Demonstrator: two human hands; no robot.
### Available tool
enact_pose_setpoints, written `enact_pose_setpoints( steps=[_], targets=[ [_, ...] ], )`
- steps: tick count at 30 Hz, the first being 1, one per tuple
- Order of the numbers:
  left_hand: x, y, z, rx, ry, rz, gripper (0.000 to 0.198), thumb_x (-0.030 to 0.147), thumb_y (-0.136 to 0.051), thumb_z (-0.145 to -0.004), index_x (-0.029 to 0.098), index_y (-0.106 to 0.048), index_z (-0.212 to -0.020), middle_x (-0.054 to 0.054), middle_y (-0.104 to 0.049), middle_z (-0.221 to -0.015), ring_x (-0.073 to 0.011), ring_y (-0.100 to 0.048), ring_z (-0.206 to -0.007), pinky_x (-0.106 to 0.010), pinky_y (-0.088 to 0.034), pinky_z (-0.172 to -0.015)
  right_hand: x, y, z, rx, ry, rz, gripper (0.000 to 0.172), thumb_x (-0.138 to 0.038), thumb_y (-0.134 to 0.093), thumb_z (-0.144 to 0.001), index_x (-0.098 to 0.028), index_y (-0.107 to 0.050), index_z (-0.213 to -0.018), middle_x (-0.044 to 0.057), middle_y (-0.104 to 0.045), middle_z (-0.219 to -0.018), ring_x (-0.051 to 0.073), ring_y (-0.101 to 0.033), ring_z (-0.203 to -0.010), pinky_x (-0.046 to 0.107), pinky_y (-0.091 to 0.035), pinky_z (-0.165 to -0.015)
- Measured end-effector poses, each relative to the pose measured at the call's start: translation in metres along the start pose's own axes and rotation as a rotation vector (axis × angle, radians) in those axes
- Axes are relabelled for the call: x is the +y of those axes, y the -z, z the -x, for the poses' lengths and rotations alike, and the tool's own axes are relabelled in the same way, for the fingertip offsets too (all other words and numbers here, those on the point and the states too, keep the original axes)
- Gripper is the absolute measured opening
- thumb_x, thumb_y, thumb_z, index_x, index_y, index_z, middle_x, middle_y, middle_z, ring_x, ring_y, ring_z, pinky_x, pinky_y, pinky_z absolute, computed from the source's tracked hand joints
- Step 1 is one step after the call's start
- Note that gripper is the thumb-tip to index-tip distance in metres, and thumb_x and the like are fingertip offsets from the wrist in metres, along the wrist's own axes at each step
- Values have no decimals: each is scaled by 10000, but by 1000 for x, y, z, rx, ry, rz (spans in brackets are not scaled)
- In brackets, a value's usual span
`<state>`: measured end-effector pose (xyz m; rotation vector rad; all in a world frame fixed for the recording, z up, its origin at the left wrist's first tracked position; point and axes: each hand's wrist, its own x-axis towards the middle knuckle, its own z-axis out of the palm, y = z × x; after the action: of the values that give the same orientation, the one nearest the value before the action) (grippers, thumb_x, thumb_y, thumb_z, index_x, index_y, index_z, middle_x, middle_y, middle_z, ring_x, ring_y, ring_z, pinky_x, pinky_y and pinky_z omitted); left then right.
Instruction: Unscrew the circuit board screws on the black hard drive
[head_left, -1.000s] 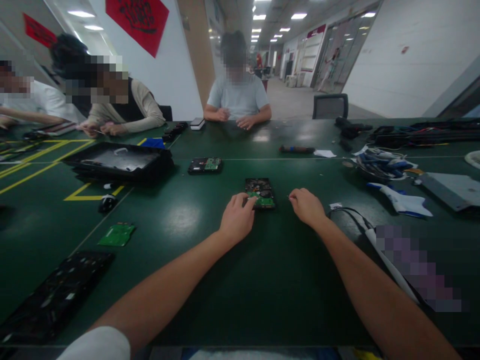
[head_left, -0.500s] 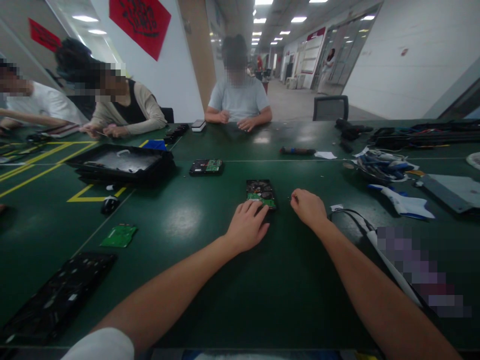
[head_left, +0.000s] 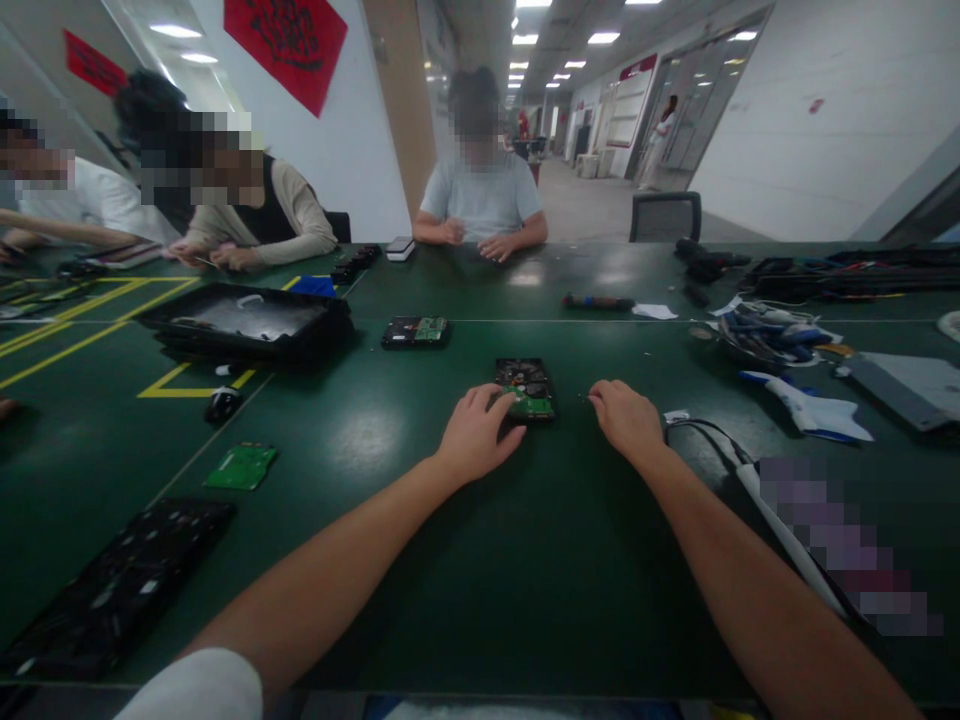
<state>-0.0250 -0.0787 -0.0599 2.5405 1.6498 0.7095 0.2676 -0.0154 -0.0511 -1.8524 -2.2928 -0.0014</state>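
Observation:
A hard drive [head_left: 523, 375] with a green circuit board lies on the green table in front of me. My left hand [head_left: 477, 434] is at its near left corner, fingers stretched out and thumb apart, the index fingertip over the board's edge. To the right of the drive, my right hand [head_left: 628, 418] is closed in a pinch close to the tabletop. A tiny thin item seems to poke out from those fingertips, too small to name. Farther off lies a second hard drive [head_left: 415, 331], and a loose green circuit board [head_left: 241, 466] is at the left.
A black tray [head_left: 247, 325] stands at the back left, above a black mouse-like item [head_left: 223, 403]. A dark slab-like part [head_left: 124, 580] lies at the near left. On the right are a cable [head_left: 709, 430], a white-blue glove [head_left: 806, 405] and a cable heap [head_left: 772, 330]. Co-workers sit across.
My left hand has slid a little left, uncovering more of the drive's green board. My right hand has shifted slightly right, still pinched. The view has moved a little.

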Motion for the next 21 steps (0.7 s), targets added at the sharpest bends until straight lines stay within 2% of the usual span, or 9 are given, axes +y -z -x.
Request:
enact_pose_setpoints(
  steps=[3,6,11,15,21],
  targets=[
    [-7,-4,0,-10,107,-27,604,541,-578,-1034,198,-578,-1532,-183,-552,-1505,-350,-540,-1387,-538,-501,-1149,1,1,0,-1,-53,-10,343,-362,-416,-1132,-210,-709,-1225,147,-709,-1221,271,-698,-947,383,-486,-775],
    [-8,-6,1,-41,131,-31,633,574,-560,-1038,201,-563,-1550,-184,-575,-1485,-354,-548,-1382,-537,-505,-1140,5,0,-1,28,-91,-23,336,-371,-420,-1133,-208,-702,-1216,146,-709,-1206,270,-697,-948,380,-480,-787],
    [-4,0,0,-115,80,-17,607,573,-529,-1052,206,-581,-1534,-154,-658,-1352,-322,-593,-1286,-492,-532,-1090,11,-2,-1,34,-68,-17,303,-349,-451,-1119,-208,-712,-1182,125,-737,-1149,269,-695,-965,374,-476,-805],
    [-1,4,1,-122,18,-30,583,557,-518,-1059,188,-607,-1502,-146,-676,-1260,-313,-616,-1198,-478,-546,-1038,13,-6,-2,44,0,-30,257,-327,-511,-1091,-205,-725,-1161,110,-755,-1123,268,-693,-1006,374,-481,-862],
    [5,-3,6,-111,-89,-2,596,535,-546,-1050,144,-592,-1497,-163,-681,-1273,-330,-625,-1208,-493,-544,-1042,11,-7,-2,79,115,-116,211,-230,-572,-1016,-182,-755,-1108,114,-785,-1133,271,-719,-1064,378,-501,-946]
  ],
)
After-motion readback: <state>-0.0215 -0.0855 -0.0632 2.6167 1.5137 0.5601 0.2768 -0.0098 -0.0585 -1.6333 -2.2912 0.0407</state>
